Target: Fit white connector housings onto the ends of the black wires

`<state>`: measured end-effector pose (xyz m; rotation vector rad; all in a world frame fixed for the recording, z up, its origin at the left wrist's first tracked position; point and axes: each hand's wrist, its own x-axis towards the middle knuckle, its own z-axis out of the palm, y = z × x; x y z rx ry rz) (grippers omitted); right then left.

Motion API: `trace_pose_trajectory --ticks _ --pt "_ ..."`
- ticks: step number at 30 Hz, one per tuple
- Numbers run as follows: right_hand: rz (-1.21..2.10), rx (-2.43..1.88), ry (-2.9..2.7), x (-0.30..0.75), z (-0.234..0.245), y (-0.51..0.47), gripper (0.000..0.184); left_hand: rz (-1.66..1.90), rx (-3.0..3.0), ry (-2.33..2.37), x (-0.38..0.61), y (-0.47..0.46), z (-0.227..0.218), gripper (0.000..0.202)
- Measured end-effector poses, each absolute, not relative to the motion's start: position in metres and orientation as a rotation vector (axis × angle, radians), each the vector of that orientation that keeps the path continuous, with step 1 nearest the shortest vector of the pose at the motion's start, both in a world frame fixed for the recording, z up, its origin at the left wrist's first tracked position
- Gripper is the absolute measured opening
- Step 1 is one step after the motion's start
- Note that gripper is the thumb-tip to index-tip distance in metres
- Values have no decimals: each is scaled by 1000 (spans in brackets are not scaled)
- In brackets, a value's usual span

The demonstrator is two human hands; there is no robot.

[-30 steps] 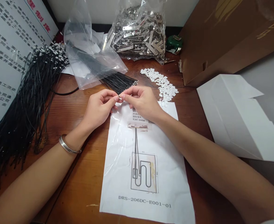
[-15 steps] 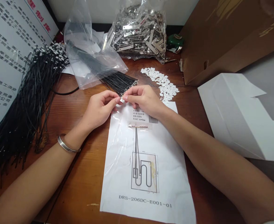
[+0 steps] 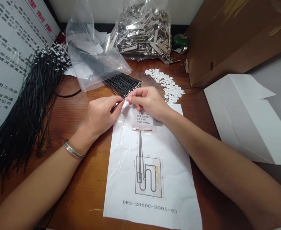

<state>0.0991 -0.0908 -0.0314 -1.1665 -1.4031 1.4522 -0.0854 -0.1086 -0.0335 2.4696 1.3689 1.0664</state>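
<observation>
Above the top of the printed sheet, my left hand [image 3: 104,111] and my right hand [image 3: 150,101] meet fingertip to fingertip. The left thumb and index finger are pinched together, with a thin dark wire showing in part below them. My right thumb and index finger are also closed; whatever they grip is too small to make out. Just behind the fingertips lies a bundle of black wires [image 3: 123,82] with metal-tipped ends, partly inside a clear plastic bag [image 3: 94,65]. To the right behind my right hand is a loose pile of small white connector housings [image 3: 170,88].
A drawing sheet [image 3: 123,179] lies in front of me. Black wires with white ends [image 3: 18,111] heap up at left. At the back stand a bag of metal strips [image 3: 140,35] and a green tape measure [image 3: 180,43]. A brown box [image 3: 226,38] and white carton [image 3: 247,118] border the right.
My left hand has turned, its back now facing up more and its fingers drawn together, and its wrist has shifted slightly right. My right hand has hardly moved.
</observation>
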Motion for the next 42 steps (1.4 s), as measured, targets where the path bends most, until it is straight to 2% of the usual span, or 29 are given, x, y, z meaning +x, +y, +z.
trace_pose_trajectory --ticks 4,10,14,21,31,39,42 --pt "1464 -1154 -1406 100 -31 -91 12 1063 2565 1351 -86 -109 -34 23" --pt "1468 -1113 -1461 102 -30 -89 13 1072 2425 1312 -85 -111 -34 16" --pt "1486 -1081 -1483 104 -31 -88 16 1118 2041 1233 -82 -112 -33 12" --pt "1531 -1058 -1469 105 -31 -87 14 965 1447 1081 -80 -108 -22 21" --pt "1518 -1118 -1492 104 -26 -89 9 941 1459 1096 -79 -106 -22 18" --pt "1471 -1203 -1494 97 -28 -93 13 920 1450 1138 -79 -106 -24 12" --pt "1364 -1279 -1542 100 -13 -93 14 934 1426 1143 -77 -106 -22 11"
